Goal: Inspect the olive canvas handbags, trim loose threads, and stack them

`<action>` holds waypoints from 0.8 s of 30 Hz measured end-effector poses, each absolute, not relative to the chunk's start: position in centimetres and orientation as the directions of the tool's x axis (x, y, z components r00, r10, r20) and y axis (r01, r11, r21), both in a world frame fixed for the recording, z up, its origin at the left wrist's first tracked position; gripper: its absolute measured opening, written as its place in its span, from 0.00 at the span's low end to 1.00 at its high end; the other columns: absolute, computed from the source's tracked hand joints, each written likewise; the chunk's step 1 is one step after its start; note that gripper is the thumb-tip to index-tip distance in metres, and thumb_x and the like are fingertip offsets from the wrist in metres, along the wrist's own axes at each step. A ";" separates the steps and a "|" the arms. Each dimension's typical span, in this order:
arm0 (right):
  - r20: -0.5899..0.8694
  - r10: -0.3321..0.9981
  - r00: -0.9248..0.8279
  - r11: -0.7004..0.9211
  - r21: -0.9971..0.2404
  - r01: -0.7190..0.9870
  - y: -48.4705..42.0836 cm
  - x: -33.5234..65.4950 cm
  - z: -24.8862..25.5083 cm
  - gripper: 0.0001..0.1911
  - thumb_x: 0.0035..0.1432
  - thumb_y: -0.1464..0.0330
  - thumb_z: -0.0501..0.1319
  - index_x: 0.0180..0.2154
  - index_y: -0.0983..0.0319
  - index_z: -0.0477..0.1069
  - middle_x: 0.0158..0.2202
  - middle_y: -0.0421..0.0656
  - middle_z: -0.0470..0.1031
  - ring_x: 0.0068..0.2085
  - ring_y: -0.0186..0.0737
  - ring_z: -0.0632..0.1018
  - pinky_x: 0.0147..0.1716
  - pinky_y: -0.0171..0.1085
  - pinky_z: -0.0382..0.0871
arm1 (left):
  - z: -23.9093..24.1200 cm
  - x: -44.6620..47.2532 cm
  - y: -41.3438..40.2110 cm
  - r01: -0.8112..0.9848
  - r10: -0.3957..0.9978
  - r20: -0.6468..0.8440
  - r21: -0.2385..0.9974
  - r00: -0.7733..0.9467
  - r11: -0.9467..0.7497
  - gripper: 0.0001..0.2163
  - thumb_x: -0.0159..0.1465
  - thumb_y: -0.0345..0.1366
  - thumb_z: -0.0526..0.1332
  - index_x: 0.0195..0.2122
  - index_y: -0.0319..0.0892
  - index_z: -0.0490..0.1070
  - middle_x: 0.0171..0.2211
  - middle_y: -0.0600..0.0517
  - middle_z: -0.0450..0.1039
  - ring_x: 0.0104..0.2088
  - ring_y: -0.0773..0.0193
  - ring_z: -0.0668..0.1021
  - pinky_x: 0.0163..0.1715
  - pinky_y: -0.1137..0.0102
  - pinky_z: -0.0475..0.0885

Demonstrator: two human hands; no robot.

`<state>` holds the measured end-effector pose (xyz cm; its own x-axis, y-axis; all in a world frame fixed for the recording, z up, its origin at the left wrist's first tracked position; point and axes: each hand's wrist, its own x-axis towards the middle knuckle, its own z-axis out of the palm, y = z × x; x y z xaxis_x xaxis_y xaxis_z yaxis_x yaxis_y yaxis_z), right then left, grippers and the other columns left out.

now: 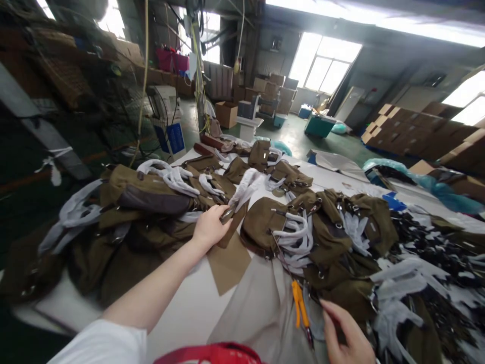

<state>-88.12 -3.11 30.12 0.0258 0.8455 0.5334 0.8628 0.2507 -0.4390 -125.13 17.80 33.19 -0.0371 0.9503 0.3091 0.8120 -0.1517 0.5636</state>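
Observation:
My left hand (209, 226) reaches out over the white table (197, 303) and pinches a brown strap end with a metal clip (232, 217) at the edge of a pile of olive-brown bags (151, 202). My right hand (346, 333) rests low at the bottom right, fingers curled on a dark bag piece, beside orange-handled snips (300, 303) lying on grey fabric (261, 308). A second heap of olive bags with white-wrapped handles (299, 232) lies between the hands.
A brown cardboard piece (229, 265) lies on the table. Dark straps and white wrappings (428, 253) pile at the right. Stacked cartons (417, 131) stand beyond, with a green floor and more boxes (273, 93) at the back.

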 end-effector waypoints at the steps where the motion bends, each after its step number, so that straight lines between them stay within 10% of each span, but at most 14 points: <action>1: 0.514 0.858 0.001 0.274 -0.458 0.846 -3.1 -90.0 31.3 0.10 0.61 0.67 0.59 0.44 0.56 0.74 0.39 0.45 0.81 0.39 0.43 0.82 0.38 0.38 0.78 | 34.1 -125.3 14.8 0.807 0.919 0.394 0.544 -0.003 -0.231 0.16 0.59 0.39 0.64 0.48 0.44 0.71 0.45 0.48 0.77 0.47 0.55 0.78 0.49 0.66 0.71; 7: 0.479 0.842 -0.248 0.514 -0.573 0.638 -3.5 -100.4 37.4 0.13 0.61 0.69 0.60 0.48 0.60 0.71 0.42 0.46 0.79 0.43 0.43 0.79 0.44 0.41 0.72 | 35.7 -123.3 0.4 0.725 0.933 0.333 0.608 0.136 -0.323 0.33 0.58 0.40 0.66 0.62 0.42 0.55 0.40 0.53 0.80 0.39 0.60 0.81 0.43 0.67 0.73; 14: -0.166 0.900 -0.402 0.247 -0.566 0.787 -5.5 -104.7 36.2 0.14 0.66 0.60 0.55 0.44 0.58 0.75 0.36 0.44 0.81 0.36 0.41 0.79 0.35 0.36 0.65 | 31.8 -119.7 -6.1 0.735 0.985 -0.076 0.675 0.154 -0.062 0.31 0.56 0.33 0.62 0.61 0.41 0.57 0.40 0.50 0.80 0.39 0.55 0.81 0.39 0.64 0.73; 24: -0.245 0.899 -0.363 0.177 -0.555 0.813 -6.1 -102.9 33.0 0.16 0.67 0.62 0.53 0.31 0.62 0.72 0.29 0.43 0.77 0.31 0.37 0.75 0.31 0.34 0.60 | 31.1 -119.1 -8.2 0.708 0.988 -0.070 0.705 0.138 -0.049 0.31 0.56 0.44 0.65 0.60 0.42 0.60 0.39 0.49 0.78 0.40 0.54 0.80 0.41 0.64 0.72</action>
